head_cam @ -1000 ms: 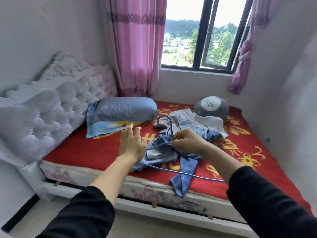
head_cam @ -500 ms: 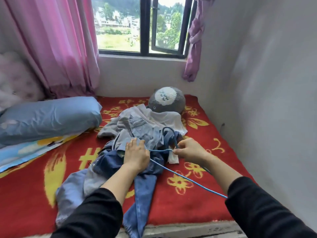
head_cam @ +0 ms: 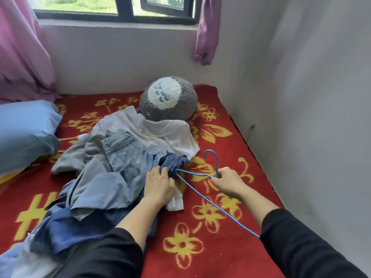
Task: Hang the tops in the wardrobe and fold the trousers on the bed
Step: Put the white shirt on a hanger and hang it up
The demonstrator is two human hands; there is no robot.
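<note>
- The right hand (head_cam: 226,182) is pinching a thin blue wire hanger (head_cam: 217,164) just below its hook, over the red flowered blanket (head_cam: 220,247).
- The left hand (head_cam: 159,185) is pressing flat, fingers straight, on the heap of clothes: light denim trousers (head_cam: 120,149), white top (head_cam: 160,129), dark blue garment (head_cam: 177,160).
- The hanger's far corner is sitting inside the dark blue garment.
- A round grey plush toy (head_cam: 168,97) is touching the white top, and a blue pillow (head_cam: 26,129) is lying to the left.

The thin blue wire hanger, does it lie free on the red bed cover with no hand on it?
No, the right hand pinches the thin blue wire hanger just below its hook.
</note>
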